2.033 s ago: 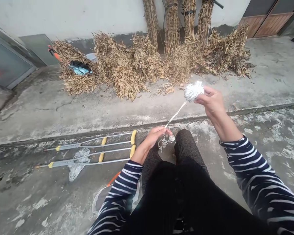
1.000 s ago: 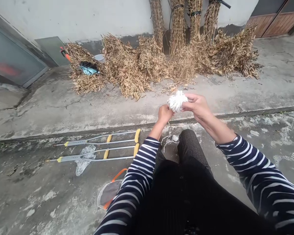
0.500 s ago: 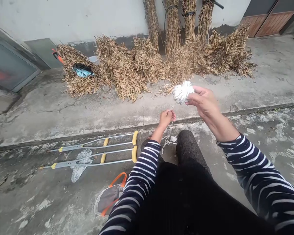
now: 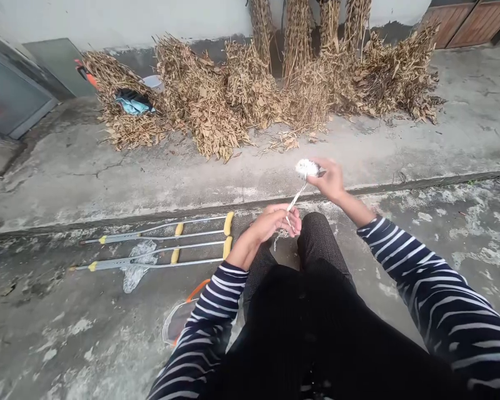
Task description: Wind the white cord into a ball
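Note:
My right hand (image 4: 330, 179) grips a bundle of white string (image 4: 306, 168) between thumb and fingers, out in front of my knees. A strand of the string (image 4: 299, 194) runs down from the bundle to my left hand (image 4: 275, 223). The left thumb and fingers pinch that strand, lower and nearer to my body. Below the left hand, more loose white cord (image 4: 280, 238) lies on the ground between my legs, partly covered by the hand.
Two crutches with yellow pads (image 4: 228, 223) lie on the ground at left, with a clear plastic bag (image 4: 135, 272) under them. A grey bag with orange handles (image 4: 174, 322) is beside my left arm. Dried plant stalks (image 4: 216, 105) line the wall beyond a low concrete step (image 4: 150, 180).
The right hand has come lower and turned the string bundle. My left hand has moved nearer to my body, and the strand between the hands now looks longer and thicker.

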`<state>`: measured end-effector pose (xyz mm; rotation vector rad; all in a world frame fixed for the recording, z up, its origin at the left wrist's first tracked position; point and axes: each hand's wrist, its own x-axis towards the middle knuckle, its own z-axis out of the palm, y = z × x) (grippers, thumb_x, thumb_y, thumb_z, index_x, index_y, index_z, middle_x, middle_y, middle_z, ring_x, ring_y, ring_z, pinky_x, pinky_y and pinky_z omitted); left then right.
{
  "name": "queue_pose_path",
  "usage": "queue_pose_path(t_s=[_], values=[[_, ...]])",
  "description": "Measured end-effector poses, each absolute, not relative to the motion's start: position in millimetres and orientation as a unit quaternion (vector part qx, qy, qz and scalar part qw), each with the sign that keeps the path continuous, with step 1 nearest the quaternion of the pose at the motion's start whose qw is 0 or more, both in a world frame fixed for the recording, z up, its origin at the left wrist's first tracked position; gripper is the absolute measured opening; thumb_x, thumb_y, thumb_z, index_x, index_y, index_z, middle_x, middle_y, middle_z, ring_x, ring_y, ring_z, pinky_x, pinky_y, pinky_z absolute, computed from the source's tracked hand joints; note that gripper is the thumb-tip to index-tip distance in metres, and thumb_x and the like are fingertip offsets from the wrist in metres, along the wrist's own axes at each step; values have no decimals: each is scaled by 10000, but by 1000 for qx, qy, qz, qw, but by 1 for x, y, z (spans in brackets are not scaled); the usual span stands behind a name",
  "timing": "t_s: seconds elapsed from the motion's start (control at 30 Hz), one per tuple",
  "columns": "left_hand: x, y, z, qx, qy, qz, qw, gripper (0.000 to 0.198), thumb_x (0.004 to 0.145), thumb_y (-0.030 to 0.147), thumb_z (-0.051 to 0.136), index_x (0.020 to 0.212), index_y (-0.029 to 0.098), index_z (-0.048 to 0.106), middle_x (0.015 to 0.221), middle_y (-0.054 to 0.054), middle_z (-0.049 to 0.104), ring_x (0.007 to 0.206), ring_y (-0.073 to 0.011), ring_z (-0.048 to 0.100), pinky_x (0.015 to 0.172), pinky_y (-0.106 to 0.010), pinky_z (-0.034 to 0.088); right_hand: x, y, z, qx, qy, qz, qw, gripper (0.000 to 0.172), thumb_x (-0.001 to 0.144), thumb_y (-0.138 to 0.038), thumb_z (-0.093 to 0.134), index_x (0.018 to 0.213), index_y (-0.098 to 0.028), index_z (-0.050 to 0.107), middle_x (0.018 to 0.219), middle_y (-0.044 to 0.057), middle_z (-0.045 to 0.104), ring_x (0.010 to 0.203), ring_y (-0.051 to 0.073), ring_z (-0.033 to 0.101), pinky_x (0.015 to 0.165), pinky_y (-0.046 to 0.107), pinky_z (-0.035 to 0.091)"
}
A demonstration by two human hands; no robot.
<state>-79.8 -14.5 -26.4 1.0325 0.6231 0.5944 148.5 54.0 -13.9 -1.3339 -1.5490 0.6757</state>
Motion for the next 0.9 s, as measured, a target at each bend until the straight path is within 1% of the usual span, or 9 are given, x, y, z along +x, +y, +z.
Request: queue_pose_path(t_s=[0.13, 0.23, 0.37, 0.47, 0.57, 0.63, 0.7, 0.8, 0.9], values=[[-82, -4, 6, 459, 272, 310, 787, 235, 869, 353, 644, 880, 118, 651, 794, -139, 746, 713, -229, 741, 586, -299, 586, 124, 30, -45, -481, -735, 232, 419, 419, 770, -209, 712, 1184, -210, 781, 1256, 115, 748, 1156, 319, 633, 1028, 511, 530], [-83, 17, 17, 466, 318, 316, 763, 245, 919, 339, 615, 849, 106, 644, 742, -120, 727, 688, -196, 723, 611, -286, 591, 111, 14, -50, -454, -766, 218, 399, 385, 804, -219, 690, 1181, -219, 768, 1231, 115, 760, 1105, 316, 654, 1041, 502, 508], [-96, 48, 26, 525, 409, 245, 705, 237, 935, 260, 629, 783, 84, 675, 685, -91, 714, 588, -134, 679, 598, -247, 571, 112, -4, -46, -498, -772, 218, 330, 635, 747, -178, 683, 1380, -203, 651, 1211, 124, 757, 1050, 329, 665, 892, 476, 553], [-101, 68, 33, 602, 456, 157, 636, 203, 860, 169, 714, 683, 69, 700, 617, -84, 698, 519, -128, 660, 566, -236, 548, 117, -16, -38, -511, -766, 257, 293, 767, 720, -203, 726, 1469, -188, 565, 1249, 147, 738, 1017, 329, 686, 817, 445, 565], [-98, 81, 33, 632, 488, 130, 587, 194, 777, 93, 772, 602, 72, 692, 558, -66, 670, 490, -141, 654, 564, -251, 549, 119, -24, -28, -495, -757, 304, 298, 770, 748, -233, 741, 1496, -224, 559, 1276, 133, 725, 995, 305, 709, 777, 399, 570], [-93, 84, 27, 633, 486, 133, 588, 193, 777, 96, 779, 601, 75, 702, 573, -74, 683, 520, -163, 677, 568, -265, 554, 120, -27, -21, -466, -757, 340, 307, 748, 766, -220, 718, 1498, -284, 580, 1318, 91, 712, 1019, 284, 708, 732, 352, 564], [-90, 83, 15, 629, 467, 141, 606, 187, 788, 129, 797, 627, 74, 721, 597, -82, 697, 541, -167, 687, 570, -269, 558, 120, -29, -15, -438, -749, 389, 309, 682, 771, -202, 688, 1442, -318, 649, 1367, 48, 695, 988, 245, 704, 689, 310, 551], [-91, 74, -9, 612, 438, 156, 640, 220, 796, 194, 837, 652, 72, 723, 582, -67, 682, 505, -130, 651, 563, -253, 554, 120, -29, -12, -439, -682, 471, 347, 553, 739, -239, 729, 1292, -255, 752, 1293, 49, 734, 853, 187, 695, 638, 274, 538], [-97, 62, -32, 592, 424, 160, 667, 269, 865, 259, 786, 676, 83, 713, 598, -61, 689, 513, -113, 640, 550, -229, 541, 124, -26, -12, -469, -589, 509, 416, 544, 648, -286, 852, 1178, -181, 782, 1124, 77, 789, 915, 213, 725, 722, 293, 587]])
